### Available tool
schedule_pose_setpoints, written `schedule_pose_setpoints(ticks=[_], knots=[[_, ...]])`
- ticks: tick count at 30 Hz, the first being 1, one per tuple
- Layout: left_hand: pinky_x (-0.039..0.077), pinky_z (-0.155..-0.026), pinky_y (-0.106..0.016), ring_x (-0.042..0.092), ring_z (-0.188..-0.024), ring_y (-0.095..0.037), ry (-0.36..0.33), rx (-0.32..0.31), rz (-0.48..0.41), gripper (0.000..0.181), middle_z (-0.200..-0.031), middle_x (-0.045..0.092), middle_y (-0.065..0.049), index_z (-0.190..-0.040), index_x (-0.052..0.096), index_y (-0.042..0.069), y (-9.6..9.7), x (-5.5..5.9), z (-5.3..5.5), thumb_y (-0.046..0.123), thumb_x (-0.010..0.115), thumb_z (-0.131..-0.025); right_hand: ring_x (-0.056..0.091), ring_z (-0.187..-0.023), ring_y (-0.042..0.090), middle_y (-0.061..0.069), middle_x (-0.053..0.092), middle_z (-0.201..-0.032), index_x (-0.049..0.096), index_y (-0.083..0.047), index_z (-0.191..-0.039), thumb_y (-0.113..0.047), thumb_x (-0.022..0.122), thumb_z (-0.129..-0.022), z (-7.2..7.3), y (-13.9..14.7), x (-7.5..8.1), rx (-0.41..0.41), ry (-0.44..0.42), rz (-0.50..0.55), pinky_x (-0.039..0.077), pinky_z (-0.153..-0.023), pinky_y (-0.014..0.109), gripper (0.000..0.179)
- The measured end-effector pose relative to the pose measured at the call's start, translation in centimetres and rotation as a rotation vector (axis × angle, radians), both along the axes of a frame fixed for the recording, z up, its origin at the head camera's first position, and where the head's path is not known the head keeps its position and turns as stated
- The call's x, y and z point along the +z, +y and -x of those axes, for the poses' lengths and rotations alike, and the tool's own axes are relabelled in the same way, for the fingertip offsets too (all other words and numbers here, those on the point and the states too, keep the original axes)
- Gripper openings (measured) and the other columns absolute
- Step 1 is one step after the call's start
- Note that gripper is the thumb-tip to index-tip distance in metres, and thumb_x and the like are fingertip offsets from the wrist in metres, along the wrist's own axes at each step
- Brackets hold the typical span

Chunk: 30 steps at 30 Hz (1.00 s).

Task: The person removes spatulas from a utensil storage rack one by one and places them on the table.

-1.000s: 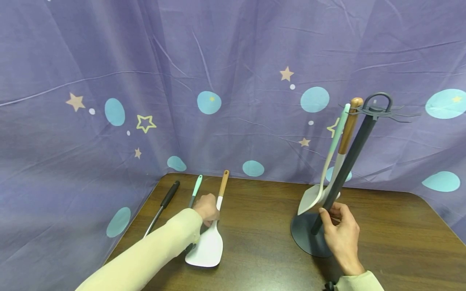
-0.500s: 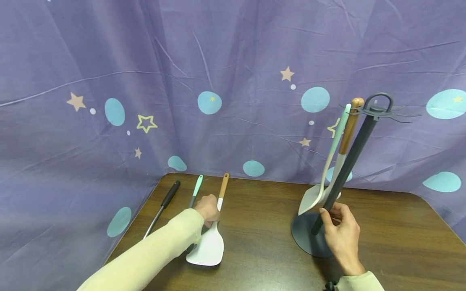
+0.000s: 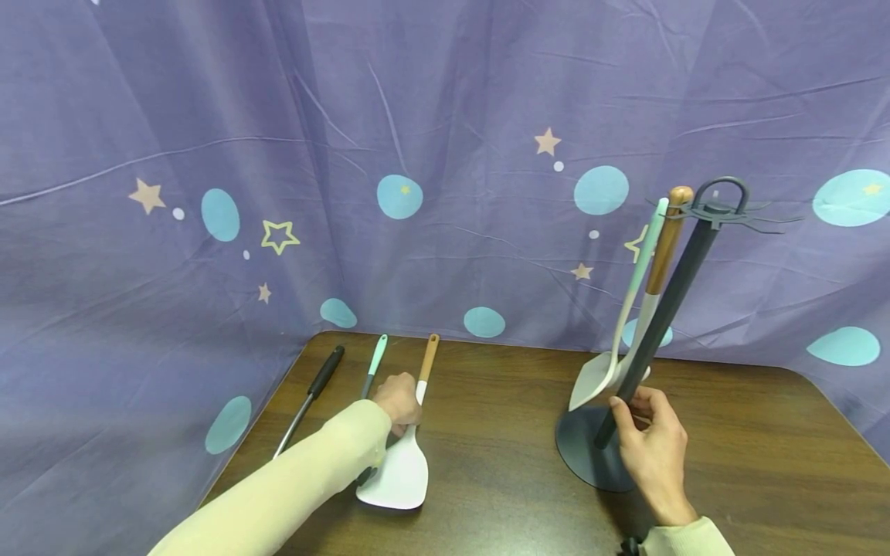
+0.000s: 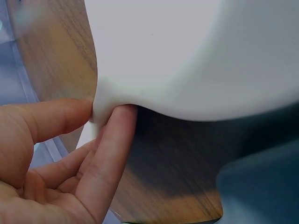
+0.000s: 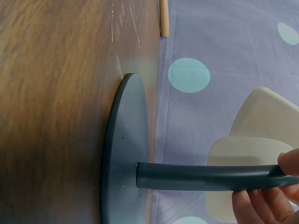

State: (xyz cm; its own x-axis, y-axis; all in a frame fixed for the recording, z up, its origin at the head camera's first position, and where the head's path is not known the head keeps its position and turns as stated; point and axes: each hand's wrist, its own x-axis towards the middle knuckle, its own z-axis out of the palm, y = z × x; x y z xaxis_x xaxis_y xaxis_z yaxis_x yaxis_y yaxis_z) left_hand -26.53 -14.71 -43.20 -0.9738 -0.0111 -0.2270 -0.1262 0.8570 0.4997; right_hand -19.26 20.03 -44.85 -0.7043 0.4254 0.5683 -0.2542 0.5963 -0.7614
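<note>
From your head camera, your left hand (image 3: pixel 398 400) holds the neck of the white spatula (image 3: pixel 396 475), its wide end toward you and its brown handle pointing at the back edge of the table (image 3: pixel 494 432). Just to its left lies a tool with a mint handle (image 3: pixel 378 355), then a tool with a black handle (image 3: pixel 324 372) near the table's left edge, so that side is tight. To the right, a wide stretch of brown wood runs over to the dark stand (image 3: pixel 664 309). Your right hand (image 3: pixel 653 448) holds its pole low down, above the round foot. A hung mint-handled tool (image 3: pixel 641 262) and a hung brown-handled tool (image 3: pixel 664 259) take up the stand's left side. The purple cloth (image 3: pixel 445 116) hangs right behind the back edge. In your left wrist view, your thumb and fingers pinch the thin neck, just a neck's width apart; a dark shadow lies by the wide end's rim, and I cannot tell if that end touches the wood. In your right wrist view, the foot sits flat, and your thumb and fingers curl around the pole.
</note>
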Motion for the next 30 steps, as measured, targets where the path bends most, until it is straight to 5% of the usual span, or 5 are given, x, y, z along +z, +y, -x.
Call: schedule_pose_setpoints(ticks=[30], knots=[[0.054, -0.043, -0.030, 0.063, -0.045, -0.024, -0.005, -0.011, 0.033, 0.020, -0.059, 0.058, -0.016, -0.075, 0.056, -0.006, 0.06, 0.22, -0.17, -0.003, 0.076, -0.071, 0.054, -0.074, -0.013, 0.010, 0.067, -0.083, 0.062, -0.001, -0.096, -0.001, 0.073, -0.081, -0.03, 0.02, 0.01, 0.003, 0.015, -0.009, 0.047, -0.068, 0.005, 0.019]])
